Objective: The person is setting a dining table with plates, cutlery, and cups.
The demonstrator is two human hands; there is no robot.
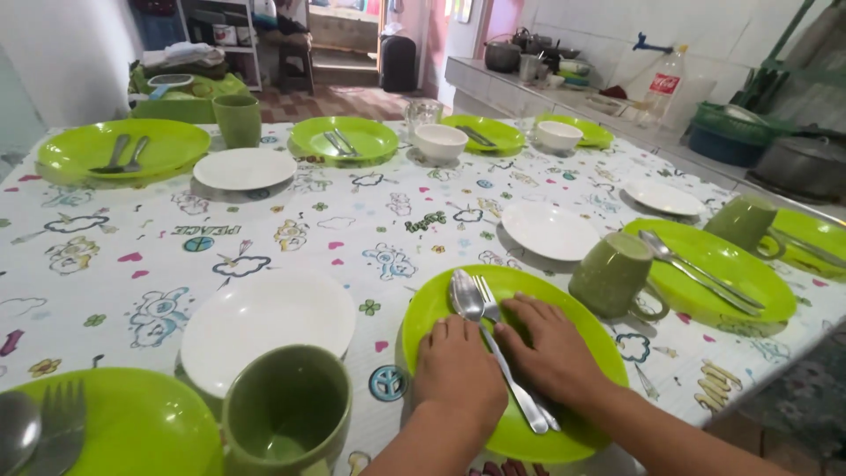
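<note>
Now cutlery [493, 339] between both hands.

Clear plastic bottle [667, 85], red label, on back counter.

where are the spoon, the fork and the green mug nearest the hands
spoon [465, 295], head view, on its bowl
fork [486, 291], head view, on its tines beside the spoon
green mug [611, 275], head view, on its side wall, right of the plate

spoon [16, 430] bottom-left cut by edge; fork [515, 370] and spoon [471, 308] handles partly under hands.
</note>
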